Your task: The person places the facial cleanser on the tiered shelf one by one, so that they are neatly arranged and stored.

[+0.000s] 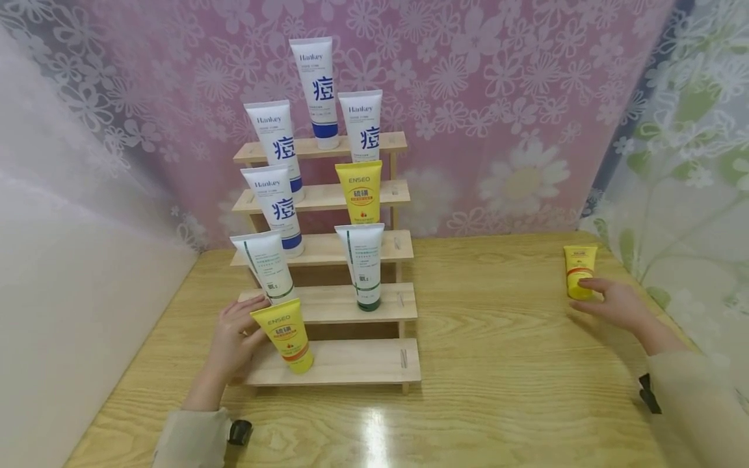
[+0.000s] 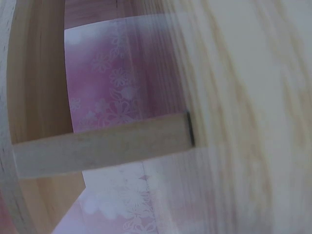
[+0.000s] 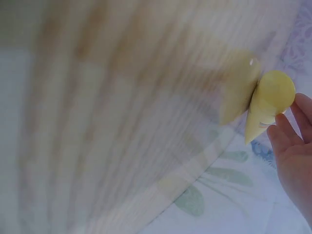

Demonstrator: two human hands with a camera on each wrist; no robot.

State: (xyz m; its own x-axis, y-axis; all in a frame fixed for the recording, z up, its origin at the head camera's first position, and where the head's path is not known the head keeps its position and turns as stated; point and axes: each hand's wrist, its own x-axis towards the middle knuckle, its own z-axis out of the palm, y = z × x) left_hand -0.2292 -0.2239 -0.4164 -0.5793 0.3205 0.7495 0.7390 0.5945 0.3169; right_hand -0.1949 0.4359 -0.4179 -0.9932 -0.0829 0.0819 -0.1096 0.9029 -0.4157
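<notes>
On the left of the bottom step stands a yellow tube [image 1: 287, 338], cap down and leaning slightly. My left hand [image 1: 231, 338] is beside it, thumb and fingers spread, the tips partly hidden behind the tube. The left wrist view shows only the wooden display stand [image 2: 102, 153], not the hand. At the far right of the table, my right hand [image 1: 614, 305] pinches another yellow tube [image 1: 579, 263] near its cap. In the right wrist view, fingertips [image 3: 282, 119] touch that yellow tube [image 3: 273, 95] close to its rounded cap end.
Upper steps of the stand [image 1: 363, 364] bear several white-and-blue tubes [image 1: 316, 84], another yellow tube [image 1: 358, 192] and two white-and-green tubes [image 1: 364, 263], [image 1: 266, 263]. Behind the wooden table [image 1: 497, 364] hangs a pink floral backdrop [image 1: 468, 130]. A pale wall [image 1: 88, 260] stands at left.
</notes>
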